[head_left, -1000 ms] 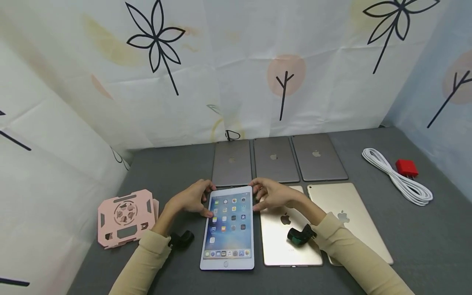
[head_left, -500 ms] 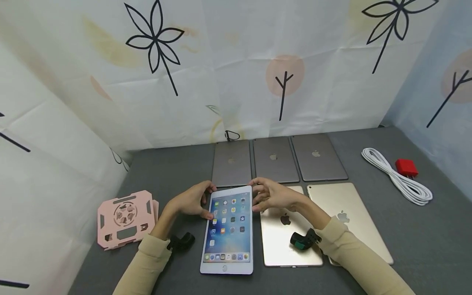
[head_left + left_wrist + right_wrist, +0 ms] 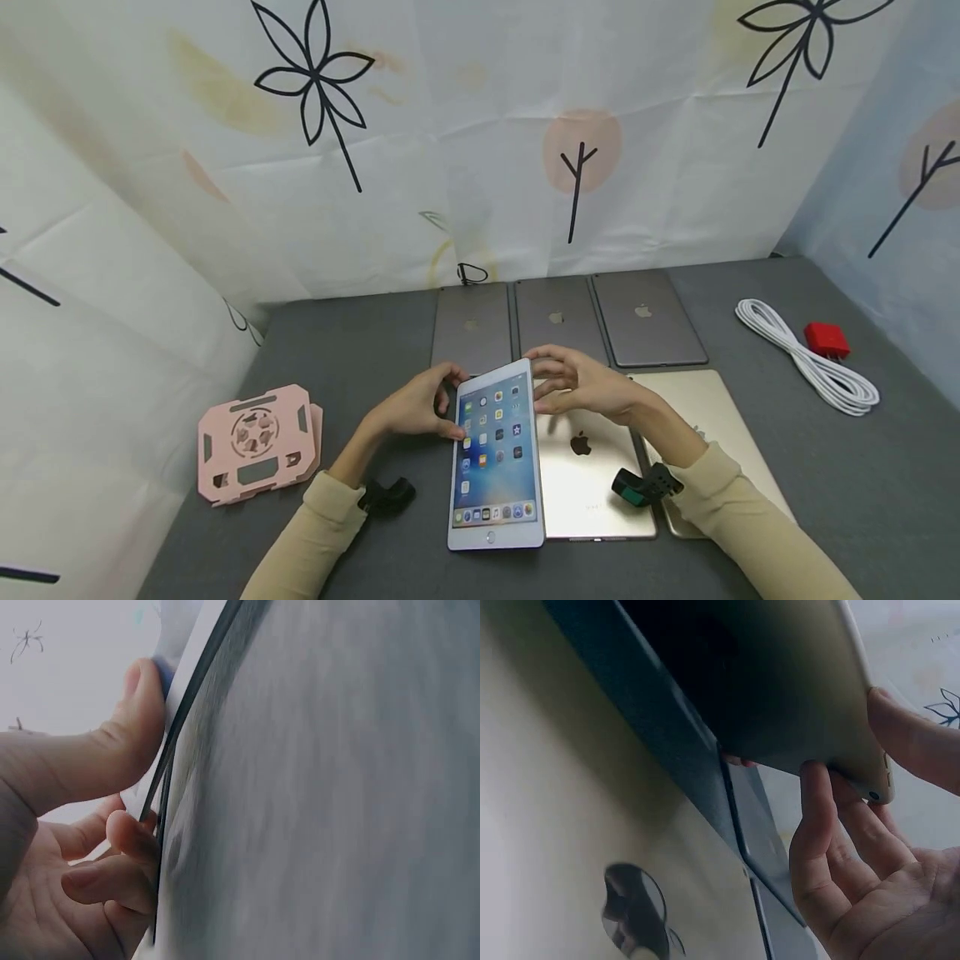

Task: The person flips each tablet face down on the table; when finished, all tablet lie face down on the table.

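My left hand (image 3: 416, 408) and right hand (image 3: 588, 385) hold a white-framed tablet (image 3: 497, 458) by its upper sides, its lit screen showing app icons. In the left wrist view the left thumb (image 3: 135, 739) presses the front edge, other fingers curled near the far end. From the right wrist view, the tablet's gold back (image 3: 802, 697) is raised and tilted; the right fingers (image 3: 817, 817) support it behind while the thumb touches its side edge. Close on the right, a gold tablet (image 3: 592, 492) lies face down, partly overlapped by the held one.
A second gold tablet (image 3: 738, 450) lies partly under the right forearm. Along the back are three grey tablets (image 3: 480, 321). A pink slotted panel (image 3: 255, 446) is at left; a coiled white cable (image 3: 806, 358) and red charger (image 3: 827, 340) are at right. Printed cloth (image 3: 480, 167) encloses the grey table.
Both hands have moved the tablet to the right and slightly away from me. It now overlaps the left edge of the nearer gold tablet and leans more.
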Tool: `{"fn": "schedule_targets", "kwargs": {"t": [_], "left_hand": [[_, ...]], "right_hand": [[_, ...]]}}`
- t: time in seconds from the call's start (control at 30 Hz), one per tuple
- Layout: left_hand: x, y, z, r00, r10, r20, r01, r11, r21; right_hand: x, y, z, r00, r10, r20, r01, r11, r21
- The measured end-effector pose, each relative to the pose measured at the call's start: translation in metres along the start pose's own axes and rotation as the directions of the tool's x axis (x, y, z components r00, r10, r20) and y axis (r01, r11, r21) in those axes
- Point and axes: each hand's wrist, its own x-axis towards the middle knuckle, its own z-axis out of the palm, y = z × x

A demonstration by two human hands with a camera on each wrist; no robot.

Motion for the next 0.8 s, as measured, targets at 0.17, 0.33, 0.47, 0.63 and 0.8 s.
{"fn": "schedule_targets", "kwargs": {"t": [0.17,0.33,0.47,0.63,0.8], "left_hand": [[0.012,0.007,0.01,1.0,0.011,0.001,-0.011,0.999,-0.048],[0.02,0.013,0.018,1.0,0.017,0.011,-0.016,0.997,-0.072],[0.026,0.017,0.024,1.0,0.024,0.004,-0.024,0.996,-0.081],[0.034,0.022,0.031,0.999,0.045,0.003,-0.044,0.993,-0.108],[0.038,0.024,0.037,0.999,0.043,-0.001,-0.043,0.989,-0.143]], "right_hand": [[-0.009,-0.001,-0.009,1.0,-0.016,-0.018,0.016,1.0,-0.012],[-0.016,-0.001,-0.015,0.999,-0.022,-0.033,0.02,0.999,-0.047],[-0.02,-0.005,-0.018,0.998,-0.033,-0.052,0.03,0.997,-0.069],[-0.024,-0.008,-0.02,0.997,-0.053,-0.061,0.047,0.995,-0.093],[-0.026,-0.012,-0.021,0.996,-0.066,-0.064,0.06,0.993,-0.099]]}}
